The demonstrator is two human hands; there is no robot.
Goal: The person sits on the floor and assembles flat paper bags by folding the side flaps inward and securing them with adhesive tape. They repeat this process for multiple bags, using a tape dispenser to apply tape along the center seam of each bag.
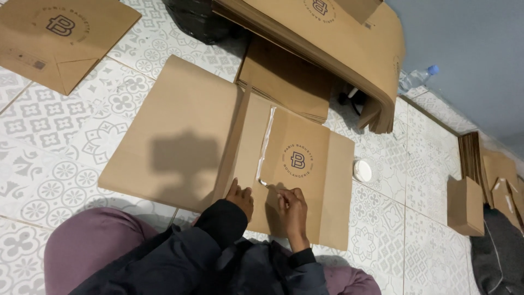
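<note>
The floor (60, 164) has white tiles with grey flower shapes. In the middle lies a big flat brown paper sheet (180, 136). At ten o'clock lies another flat brown bag (60, 38). At twelve o'clock sits a tall pile of brown paper (349, 43). At three o'clock are a small round white lid (362, 171), a little brown box (465, 206) and a plastic bottle (417, 78).

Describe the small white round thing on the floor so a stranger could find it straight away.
Start at the flat brown paper sheet with a round printed emblem, which the person's left hand and right hand press on the patterned tile floor. Just off its right edge lies a small white round lid. It is the only white disc among brown paper and card.
</note>
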